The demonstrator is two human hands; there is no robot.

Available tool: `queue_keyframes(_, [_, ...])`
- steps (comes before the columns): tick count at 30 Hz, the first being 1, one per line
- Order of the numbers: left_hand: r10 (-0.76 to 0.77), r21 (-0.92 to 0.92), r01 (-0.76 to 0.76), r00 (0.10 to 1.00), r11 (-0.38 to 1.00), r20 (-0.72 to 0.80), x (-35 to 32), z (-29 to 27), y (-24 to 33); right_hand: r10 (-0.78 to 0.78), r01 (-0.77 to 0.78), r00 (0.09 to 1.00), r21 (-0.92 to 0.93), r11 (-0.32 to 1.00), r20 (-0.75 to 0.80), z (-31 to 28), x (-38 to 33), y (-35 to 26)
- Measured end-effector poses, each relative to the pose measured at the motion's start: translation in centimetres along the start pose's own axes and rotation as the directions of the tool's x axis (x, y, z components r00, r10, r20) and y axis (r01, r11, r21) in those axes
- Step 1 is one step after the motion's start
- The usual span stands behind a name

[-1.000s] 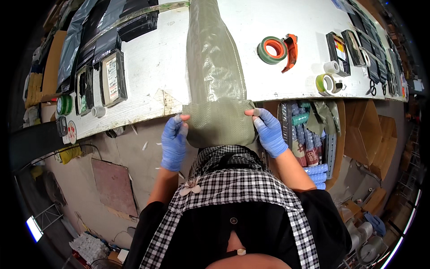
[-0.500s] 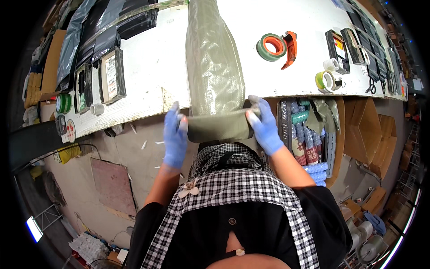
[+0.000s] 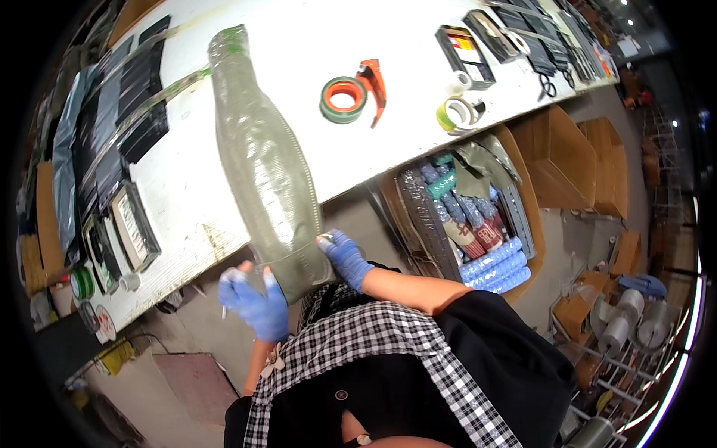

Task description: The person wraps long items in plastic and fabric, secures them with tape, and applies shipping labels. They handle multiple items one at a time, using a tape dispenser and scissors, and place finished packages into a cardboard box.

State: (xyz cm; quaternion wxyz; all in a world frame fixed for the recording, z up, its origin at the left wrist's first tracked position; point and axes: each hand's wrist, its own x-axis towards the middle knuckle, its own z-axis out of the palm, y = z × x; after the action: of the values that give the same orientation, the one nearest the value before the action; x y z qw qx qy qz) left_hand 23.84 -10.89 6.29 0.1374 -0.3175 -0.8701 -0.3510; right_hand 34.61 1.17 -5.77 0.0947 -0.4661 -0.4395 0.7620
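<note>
A long olive-green woven plastic sack (image 3: 265,164), partly wrapped in shiny clear film, lies on the white table (image 3: 187,201). Its near end hangs over the front edge toward my checked apron. My right hand (image 3: 347,260), in a blue glove with pale fingertips, pinches the sack's right side near this end. Beside the left side is my gloved left hand (image 3: 258,302), fingers spread and the thumb close to the sack. Whether that thumb touches it I cannot tell.
An orange tape dispenser (image 3: 373,89) with a green roll (image 3: 341,101) sits right of the sack. Yellow tape (image 3: 452,113) and scissors (image 3: 548,86) lie farther right. Black-film packages (image 3: 142,97) fill the left. Below the table edge, a carton (image 3: 523,261) holds blue bubble-wrapped rolls (image 3: 493,265).
The sack and table appear swung left in view. The near end, held level between both hands before, now hangs down. My left hand has come off its edge; the right has moved along its side.
</note>
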Motion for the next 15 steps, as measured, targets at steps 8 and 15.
queue_keyframes(8, [0.352, -0.163, -0.316, 0.887, 0.935, 0.299, -1.3, -0.6, 1.2, -0.484, 0.329, 0.478, -0.362, 0.872, -0.733, -15.5, 7.5, -16.4])
queue_keyframes(15, [0.336, -0.136, -0.307, 0.867, 0.942, 0.369, -1.2, -1.4, 0.8, -0.387, -0.275, 0.898, -0.953, -0.126, -0.208, -27.0, 10.0, -23.9])
